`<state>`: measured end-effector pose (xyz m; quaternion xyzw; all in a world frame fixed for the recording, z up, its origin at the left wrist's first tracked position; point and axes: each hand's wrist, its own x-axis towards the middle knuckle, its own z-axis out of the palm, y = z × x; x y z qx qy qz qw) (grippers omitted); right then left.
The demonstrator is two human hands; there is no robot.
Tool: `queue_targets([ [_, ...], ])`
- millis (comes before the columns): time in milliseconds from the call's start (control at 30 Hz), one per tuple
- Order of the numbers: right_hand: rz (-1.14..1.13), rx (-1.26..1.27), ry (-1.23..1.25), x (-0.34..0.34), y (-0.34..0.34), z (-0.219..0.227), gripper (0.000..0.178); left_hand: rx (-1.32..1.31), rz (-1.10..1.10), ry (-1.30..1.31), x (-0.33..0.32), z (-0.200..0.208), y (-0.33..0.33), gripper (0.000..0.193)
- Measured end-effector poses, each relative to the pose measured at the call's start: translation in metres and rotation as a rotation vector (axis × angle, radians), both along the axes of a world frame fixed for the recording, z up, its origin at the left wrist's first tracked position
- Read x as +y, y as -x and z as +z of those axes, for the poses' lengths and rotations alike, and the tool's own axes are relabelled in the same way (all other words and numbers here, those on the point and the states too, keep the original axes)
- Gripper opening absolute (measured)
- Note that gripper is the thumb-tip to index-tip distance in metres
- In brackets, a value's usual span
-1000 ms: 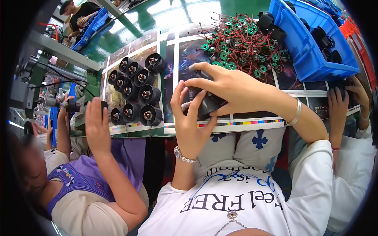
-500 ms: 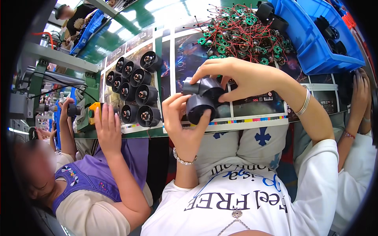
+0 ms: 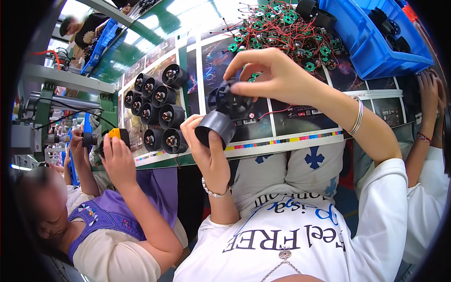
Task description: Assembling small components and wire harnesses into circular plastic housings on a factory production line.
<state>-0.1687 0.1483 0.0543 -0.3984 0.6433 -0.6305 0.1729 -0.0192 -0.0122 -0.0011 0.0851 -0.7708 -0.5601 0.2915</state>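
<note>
My left hand point(image 3: 205, 148) is closed around a black plastic housing point(image 3: 217, 127), its thumb on the smooth cylinder. That cylinder's open end tilts toward the lower left. At the housing's upper end, a round spoked black part shows. Thumb and index finger of my right hand point(image 3: 268, 75) close on that upper end; anything smaller between the fingertips is hidden. A thin red wire point(image 3: 278, 112) shows just right of the housing. To the left, several black cups point(image 3: 171, 115) with copper-coloured motor parts inside stand grouped on printed sheets.
A tangled heap of green circuit boards with red wires point(image 3: 291, 33) lies at the back. Beside it, a blue bin point(image 3: 369, 61) holds black parts. A co-worker's hand point(image 3: 118, 162) works at the left by a yellow-and-black device point(image 3: 120, 135); another person's hands point(image 3: 428, 94) are at the right.
The housing has been turned and moved slightly left and up in my left hand. My right hand has shifted left, from the housing's side to its upper end. A red wire now shows beside it.
</note>
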Motion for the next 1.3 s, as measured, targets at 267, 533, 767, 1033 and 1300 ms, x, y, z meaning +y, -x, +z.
queue_targets([
  [267,-0.115,0.272,-0.18,0.006,0.003,0.007,0.016,0.132,-0.009,-0.184,0.007,0.001,-0.009,0.039],
  [533,-0.283,0.7,-0.311,0.016,-0.011,0.014,0.022,0.164,-0.076,-0.085,0.005,-0.003,-0.006,0.045],
  [767,-0.571,0.945,-0.715,0.052,-0.057,0.001,0.02,0.16,-0.124,-0.123,0.0,-0.001,-0.015,0.046],
  [1033,-0.694,1.008,-0.685,0.049,-0.055,-0.026,0.019,0.134,-0.342,0.037,-0.004,0.006,-0.005,0.063],
  [1300,-0.689,0.901,-0.706,0.049,-0.054,-0.023,0.021,0.048,-0.322,0.249,-0.007,0.008,-0.005,0.083],
])
